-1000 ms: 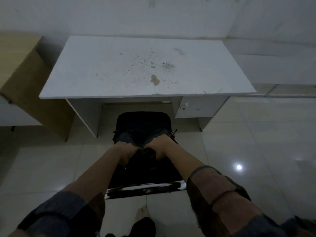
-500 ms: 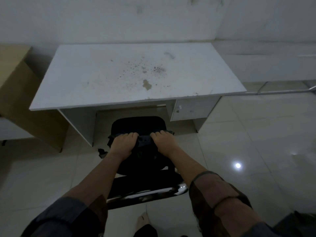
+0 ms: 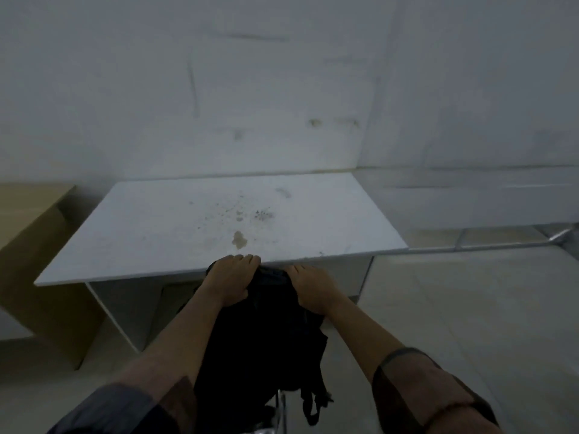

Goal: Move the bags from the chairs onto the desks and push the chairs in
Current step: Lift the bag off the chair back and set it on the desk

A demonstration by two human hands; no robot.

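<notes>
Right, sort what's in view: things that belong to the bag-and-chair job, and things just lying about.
Part of the job:
black bag, gripped at its top by both hands
left hand
right hand
white desk, where the bag goes
chair, only a bit of metal frame showing

Just lying about:
wooden cabinet left of the desk
metal pipe along the floor

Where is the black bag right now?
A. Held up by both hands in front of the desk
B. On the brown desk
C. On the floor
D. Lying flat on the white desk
A: the left hand and right hand grip the top of the bag, which hangs in front of the desk edge.
</notes>
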